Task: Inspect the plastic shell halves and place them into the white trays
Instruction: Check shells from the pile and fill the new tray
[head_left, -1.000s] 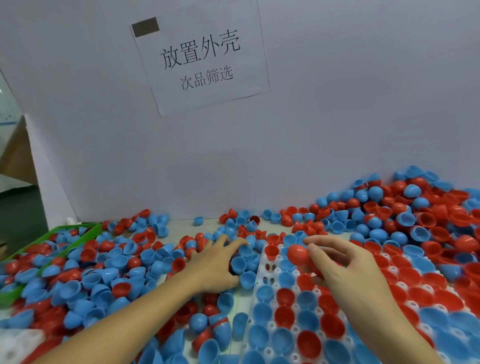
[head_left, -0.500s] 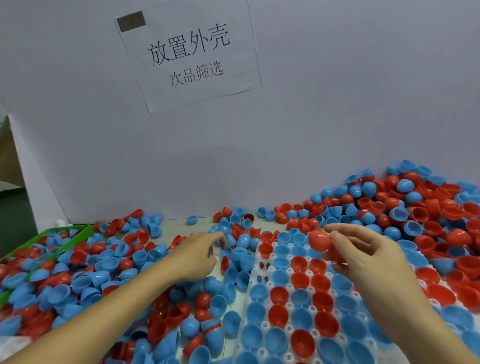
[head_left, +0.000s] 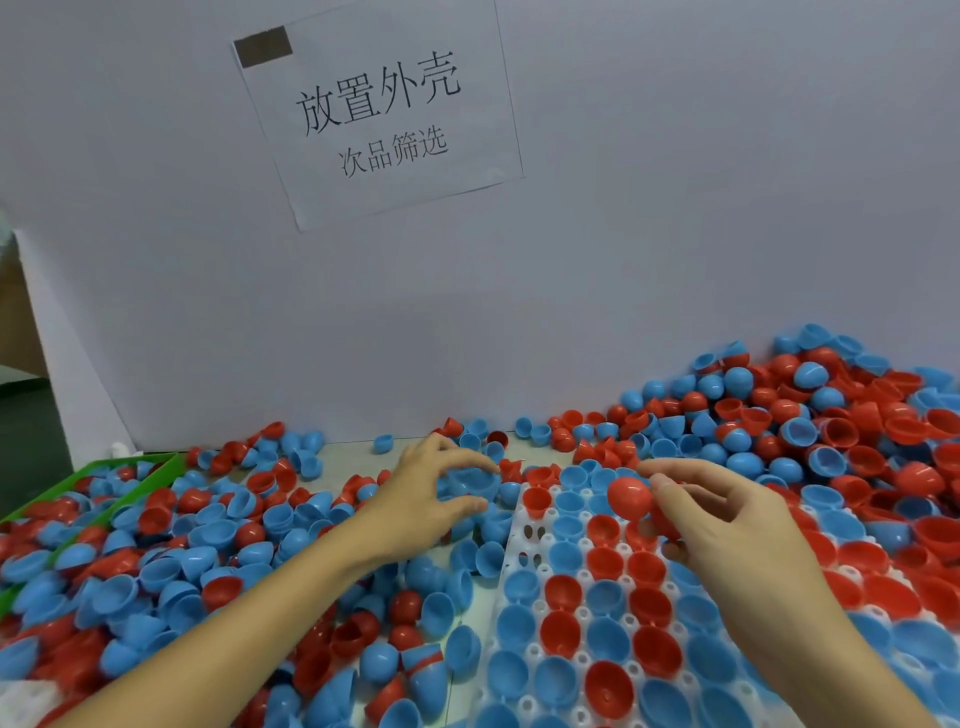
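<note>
- My right hand (head_left: 727, 525) has its grip closed on a red shell half (head_left: 629, 498), pinched between thumb and fingertips with its rounded back turned toward me.
- A second red piece shows deeper in that palm, just behind the first; I cannot tell how it is held.
- That grip hangs above the far end of the white tray (head_left: 530, 535), not touching it.
- Beneath and on the near side of the grip, the tray's cups hold blue and red halves, open sides up; two cups at the tray's left edge, just left of the grip, show bare holes.
- My left hand (head_left: 415, 499) lies off to the left of that grip, fingers spread and curved over a blue shell half (head_left: 470, 480) in the loose shells, thumb on its near side and fingertips on its far rim.
- Around and left of the left hand, loose blue and red halves (head_left: 218, 545) cover the tabletop (head_left: 348, 457).
- Farther left, a green bin (head_left: 88, 475) holds more of them.
- To the right of my right grip, a tall heap of shells (head_left: 831, 415) rises against the white back panel (head_left: 675, 208).
- Above both hands, a paper sign (head_left: 379, 109) with printed characters is fixed to that panel.
</note>
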